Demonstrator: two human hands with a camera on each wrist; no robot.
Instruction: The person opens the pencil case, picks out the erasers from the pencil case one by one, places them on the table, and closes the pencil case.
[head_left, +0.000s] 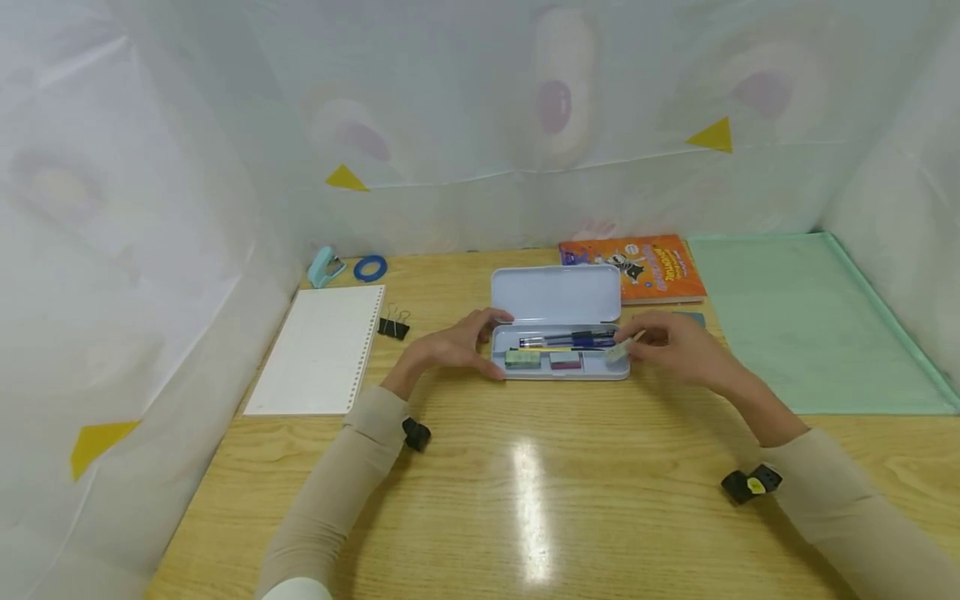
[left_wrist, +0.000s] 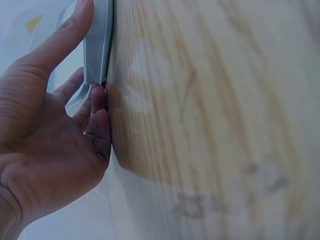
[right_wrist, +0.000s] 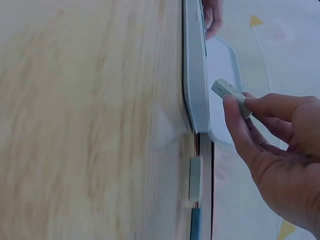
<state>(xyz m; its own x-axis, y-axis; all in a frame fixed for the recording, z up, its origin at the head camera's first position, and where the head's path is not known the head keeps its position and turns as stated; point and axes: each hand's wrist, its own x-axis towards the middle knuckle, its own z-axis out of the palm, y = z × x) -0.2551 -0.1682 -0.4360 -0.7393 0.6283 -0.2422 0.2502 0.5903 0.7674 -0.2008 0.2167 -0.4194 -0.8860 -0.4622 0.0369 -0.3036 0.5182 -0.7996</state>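
While the open pale-blue plastic pencil case (head_left: 558, 333) lies mid-table with bare wood in front, the right hand (head_left: 678, 348) pinches a small pale rectangular eraser (head_left: 617, 351) over the case's right end. The left hand (head_left: 459, 343) curls round its left end, thumb on the front rim, forearm low.

Pale blue pencil case (head_left: 558, 293); orange book (head_left: 633, 268); green mat (head_left: 802, 325); blue tape ring (head_left: 371, 267); white notepad (head_left: 318, 350).
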